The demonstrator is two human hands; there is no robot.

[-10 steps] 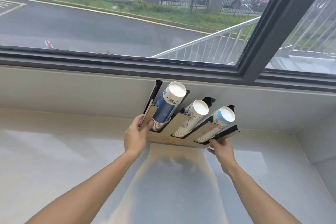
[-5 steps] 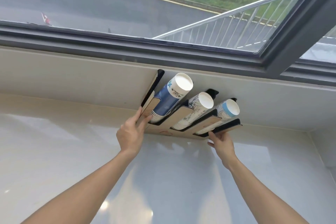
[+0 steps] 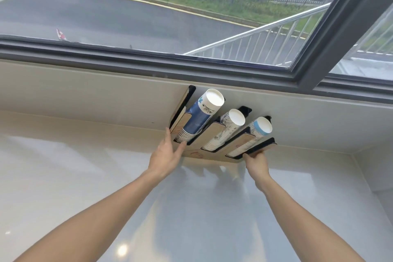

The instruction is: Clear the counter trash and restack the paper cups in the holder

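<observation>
At twelve o'clock against the wall, the holder (image 3: 214, 154) carries three full cup stacks (image 3: 198, 120) — restacking looks done. The left hand (image 3: 168, 154) rests flat and open on it; the right hand (image 3: 256, 160) pinches its three-o'clock corner. No trash shows.

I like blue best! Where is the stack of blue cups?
The blue cup stack lies in the leftmost slot of the cup holder, against the wall under the window, just above the left hand, with a white stack to its right.

Glossy white counter (image 3: 63, 176) — cup holder (image 3: 214, 156) resting
</observation>
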